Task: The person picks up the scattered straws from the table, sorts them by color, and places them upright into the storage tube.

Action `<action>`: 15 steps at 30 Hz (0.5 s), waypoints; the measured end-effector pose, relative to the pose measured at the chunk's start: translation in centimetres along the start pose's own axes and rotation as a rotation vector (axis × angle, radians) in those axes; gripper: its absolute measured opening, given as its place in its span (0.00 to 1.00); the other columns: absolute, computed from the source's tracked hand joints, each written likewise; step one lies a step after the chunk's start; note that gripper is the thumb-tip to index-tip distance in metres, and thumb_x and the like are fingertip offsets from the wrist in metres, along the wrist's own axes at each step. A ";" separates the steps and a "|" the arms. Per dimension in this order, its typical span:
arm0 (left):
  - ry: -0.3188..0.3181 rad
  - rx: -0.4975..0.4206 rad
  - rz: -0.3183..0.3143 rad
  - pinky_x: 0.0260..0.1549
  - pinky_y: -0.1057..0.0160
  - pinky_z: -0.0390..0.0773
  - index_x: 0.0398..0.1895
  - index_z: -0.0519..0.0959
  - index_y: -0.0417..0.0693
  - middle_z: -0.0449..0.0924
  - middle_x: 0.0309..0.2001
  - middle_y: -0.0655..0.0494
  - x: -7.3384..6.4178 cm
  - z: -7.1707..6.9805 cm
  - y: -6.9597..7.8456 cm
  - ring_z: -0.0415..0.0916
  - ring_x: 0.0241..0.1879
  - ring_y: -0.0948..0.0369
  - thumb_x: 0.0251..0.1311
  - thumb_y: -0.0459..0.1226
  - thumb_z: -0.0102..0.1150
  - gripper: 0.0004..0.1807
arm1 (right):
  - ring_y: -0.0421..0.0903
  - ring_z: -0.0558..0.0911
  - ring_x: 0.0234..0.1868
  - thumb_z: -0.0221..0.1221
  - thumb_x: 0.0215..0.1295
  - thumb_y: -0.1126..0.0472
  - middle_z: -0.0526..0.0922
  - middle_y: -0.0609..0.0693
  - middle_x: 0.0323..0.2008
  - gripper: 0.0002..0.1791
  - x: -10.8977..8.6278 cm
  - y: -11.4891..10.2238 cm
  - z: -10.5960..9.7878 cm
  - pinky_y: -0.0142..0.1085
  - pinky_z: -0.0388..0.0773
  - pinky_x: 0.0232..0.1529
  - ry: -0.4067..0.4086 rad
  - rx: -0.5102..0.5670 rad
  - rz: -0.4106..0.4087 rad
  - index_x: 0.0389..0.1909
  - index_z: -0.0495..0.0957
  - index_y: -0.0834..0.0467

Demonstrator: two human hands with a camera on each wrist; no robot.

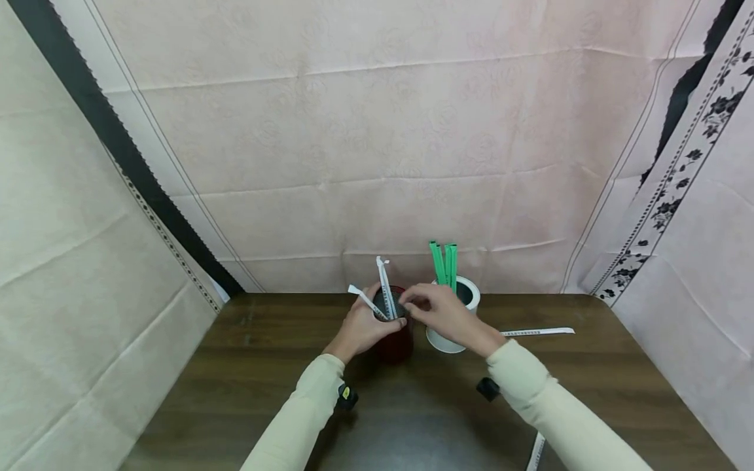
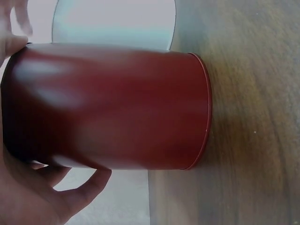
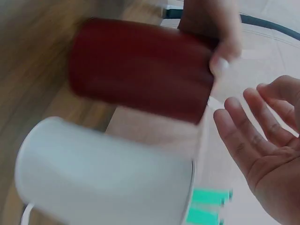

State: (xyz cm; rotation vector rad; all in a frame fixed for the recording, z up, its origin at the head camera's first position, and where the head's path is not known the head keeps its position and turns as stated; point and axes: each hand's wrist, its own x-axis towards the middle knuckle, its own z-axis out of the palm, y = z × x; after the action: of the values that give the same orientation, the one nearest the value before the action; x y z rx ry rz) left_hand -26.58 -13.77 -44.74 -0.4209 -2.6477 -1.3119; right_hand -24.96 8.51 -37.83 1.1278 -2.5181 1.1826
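My left hand [image 1: 360, 328] grips the dark red cylindrical container [image 1: 394, 347] around its upper part, thumb near the rim. In the left wrist view the red container [image 2: 122, 108] stands upright on the wood. Slim white printed packets [image 1: 385, 288] lean inside it and stick out of the top. My right hand [image 1: 442, 313] is just right of its rim; in the right wrist view its fingers [image 3: 236, 140] are loosely bent and apart, with nothing between them. Close by on the right is a white container [image 1: 446, 341] holding several green sticks [image 1: 450, 265].
One white printed strip [image 1: 538, 331] lies on the brown wooden table [image 1: 235, 392] right of the white container. Another strip [image 1: 535, 451] is at the near edge, partly under the right sleeve. Pale patterned cloth [image 1: 383, 131] hangs behind and on both sides.
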 end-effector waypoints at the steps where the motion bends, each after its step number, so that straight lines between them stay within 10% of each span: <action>1: -0.005 0.003 -0.012 0.61 0.48 0.78 0.81 0.61 0.56 0.72 0.63 0.51 0.0 0.0 0.0 0.75 0.57 0.53 0.56 0.56 0.76 0.52 | 0.41 0.85 0.44 0.64 0.74 0.66 0.89 0.47 0.44 0.08 -1.0 0.2 -0.7 0.38 0.85 0.47 0.004 0.012 0.006 0.49 0.87 0.54; 15: 0.001 -0.012 -0.058 0.63 0.42 0.77 0.81 0.60 0.55 0.70 0.69 0.49 0.2 0.3 0.0 0.75 0.61 0.49 0.55 0.54 0.77 0.53 | 0.35 0.86 0.45 0.62 0.76 0.62 0.90 0.44 0.44 0.08 -14.2 6.0 -5.7 0.37 0.86 0.46 -0.289 0.028 0.053 0.49 0.88 0.53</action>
State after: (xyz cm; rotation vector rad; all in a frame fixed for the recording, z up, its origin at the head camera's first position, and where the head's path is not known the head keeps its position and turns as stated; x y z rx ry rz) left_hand -26.79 -13.44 -44.86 -0.3472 -2.6718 -1.3452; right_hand -19.95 23.14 -43.43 1.3339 -2.7653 1.1428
